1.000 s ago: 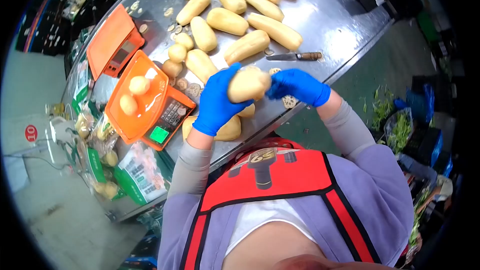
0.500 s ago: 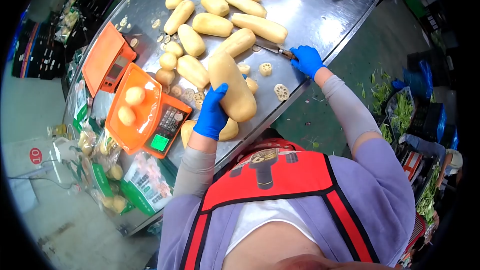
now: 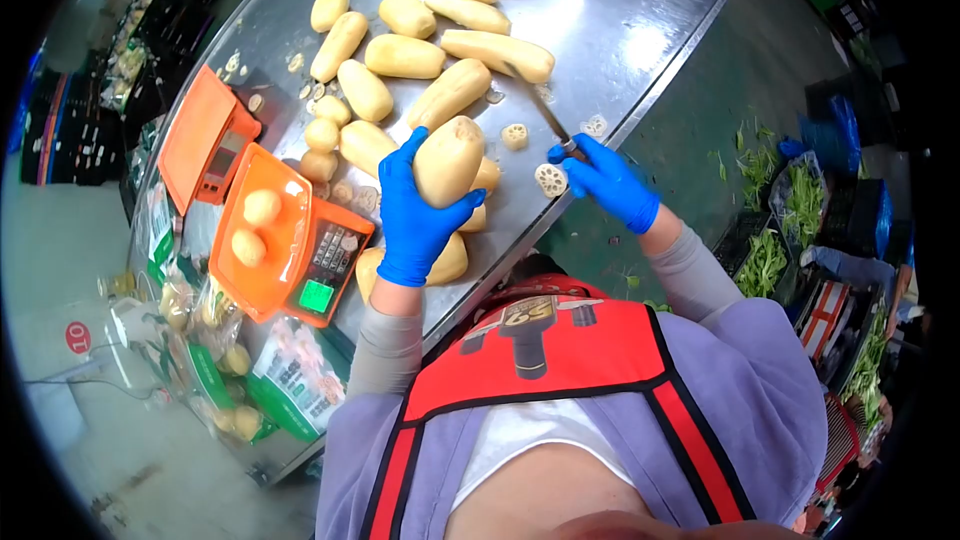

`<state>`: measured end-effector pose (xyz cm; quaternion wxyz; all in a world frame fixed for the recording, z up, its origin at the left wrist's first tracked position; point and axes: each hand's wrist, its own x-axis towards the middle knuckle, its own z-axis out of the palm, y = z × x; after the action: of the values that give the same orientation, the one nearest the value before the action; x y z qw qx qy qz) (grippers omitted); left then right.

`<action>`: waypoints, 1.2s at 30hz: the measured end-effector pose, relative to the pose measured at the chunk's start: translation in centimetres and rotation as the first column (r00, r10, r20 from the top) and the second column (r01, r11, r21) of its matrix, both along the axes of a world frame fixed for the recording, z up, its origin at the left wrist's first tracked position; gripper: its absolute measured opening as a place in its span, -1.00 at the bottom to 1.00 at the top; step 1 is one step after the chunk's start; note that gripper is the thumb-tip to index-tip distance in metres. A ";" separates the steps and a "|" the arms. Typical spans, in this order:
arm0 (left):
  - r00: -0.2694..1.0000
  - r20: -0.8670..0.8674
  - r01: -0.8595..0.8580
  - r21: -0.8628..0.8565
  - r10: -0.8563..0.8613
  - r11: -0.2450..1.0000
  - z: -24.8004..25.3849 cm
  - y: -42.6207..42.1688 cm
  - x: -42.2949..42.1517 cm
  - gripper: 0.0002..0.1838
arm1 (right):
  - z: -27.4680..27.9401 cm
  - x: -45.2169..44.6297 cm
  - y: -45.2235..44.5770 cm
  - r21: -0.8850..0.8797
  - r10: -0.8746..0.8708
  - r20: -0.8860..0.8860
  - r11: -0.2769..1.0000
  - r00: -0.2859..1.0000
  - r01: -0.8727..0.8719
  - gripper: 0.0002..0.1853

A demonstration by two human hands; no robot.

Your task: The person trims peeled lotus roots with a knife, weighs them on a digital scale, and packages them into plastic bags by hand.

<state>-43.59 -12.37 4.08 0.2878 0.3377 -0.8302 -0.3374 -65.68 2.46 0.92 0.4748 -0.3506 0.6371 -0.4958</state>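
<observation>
My left hand [image 3: 412, 218], in a blue glove, is wrapped round a thick peeled lotus root [image 3: 450, 162], its end turned up. My right hand [image 3: 612, 185], gloved too, grips the wooden handle of a knife [image 3: 541, 106]; the blade points away over the steel table, clear of the held root. Cut slices lie near the knife, one lotus slice [image 3: 550, 180] with its holes showing close to my right fingers. More peeled lotus roots [image 3: 405, 56] are spread beyond my hands.
An orange scale [image 3: 232, 275] with two lotus pieces [image 3: 262, 207] in its tray stands left, beside a second orange scale [image 3: 190, 140]. Bagged roots [image 3: 236, 420] are at the lower left. The table edge [image 3: 655, 108] runs along the right; crates and greens [image 3: 802, 210] are beyond.
My left hand has turned the lotus root from lying lengthwise to end up. My right hand has come lower and closer to me, swinging the knife to a steeper angle.
</observation>
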 end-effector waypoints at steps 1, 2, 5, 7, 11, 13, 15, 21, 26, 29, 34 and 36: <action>1.000 -0.003 -0.011 -0.022 0.011 1.000 -0.2 0.1 -0.4 -0.04 | 0.2 0.9 0.0 0.000 -0.011 -0.001 1.000 1.000 0.011 -0.70; 1.000 -0.002 -0.001 -0.021 0.001 1.000 -0.4 0.1 -0.7 -0.04 | 0.4 1.7 0.0 -0.108 -0.010 -0.133 0.994 0.991 -0.005 -0.69; 1.000 -0.026 -0.002 -0.011 0.002 1.000 -0.7 0.3 -1.6 -0.04 | 1.1 2.6 -0.3 -0.299 -0.024 -0.307 0.952 0.952 -0.072 -0.65; 0.999 0.004 -0.046 -0.092 0.046 0.995 -0.7 0.4 -1.9 -0.02 | 2.6 2.7 -0.5 -0.233 -0.067 -0.736 0.959 0.673 -0.159 -0.67; 0.995 0.052 -0.072 -0.147 0.081 0.986 -1.0 0.5 -2.2 0.00 | 3.8 3.6 -0.5 -0.211 -0.060 -0.666 0.971 0.743 -0.110 -0.74; 0.996 0.029 -0.071 -0.197 0.078 0.978 -1.1 0.5 -2.3 0.01 | 3.9 3.9 -0.7 -0.178 -0.066 -0.700 0.980 0.711 -0.084 -0.81; 0.996 0.037 -0.071 -0.211 0.081 0.975 -0.9 0.6 -2.4 0.00 | 3.5 4.0 -0.8 -0.189 -0.087 -0.715 0.979 0.694 -0.073 -0.82; 0.994 0.048 -0.086 -0.252 0.102 0.964 -0.4 0.6 -2.4 -0.03 | 3.7 4.5 -1.1 -0.189 -0.122 -0.816 0.980 0.565 -0.061 -0.86; 0.994 0.049 -0.082 -0.303 0.102 0.949 0.1 0.7 -2.3 -0.06 | 3.7 4.0 -1.1 -0.095 -0.050 -0.834 0.994 0.550 -0.054 -0.87; 0.997 0.041 -0.045 -0.263 0.058 0.964 0.0 0.9 -2.2 -0.07 | 1.5 2.0 -1.2 -0.043 0.004 -0.860 0.996 0.510 -0.079 -0.86; 0.965 -0.254 0.030 -0.149 -0.068 0.988 1.2 1.2 -1.4 -0.07 | -5.5 -7.5 -0.5 -0.002 -0.163 -0.842 0.954 0.514 0.299 -0.80; 0.982 -0.187 0.011 -0.164 -0.042 0.986 1.2 0.7 -0.9 -0.07 | -5.1 -6.4 0.8 0.073 -0.086 -0.839 0.961 0.537 0.267 -0.78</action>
<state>-44.45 -11.70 5.24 0.3875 0.2686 -0.8281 -0.3032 -72.11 3.24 -4.14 0.0977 -0.4284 0.8617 -0.2538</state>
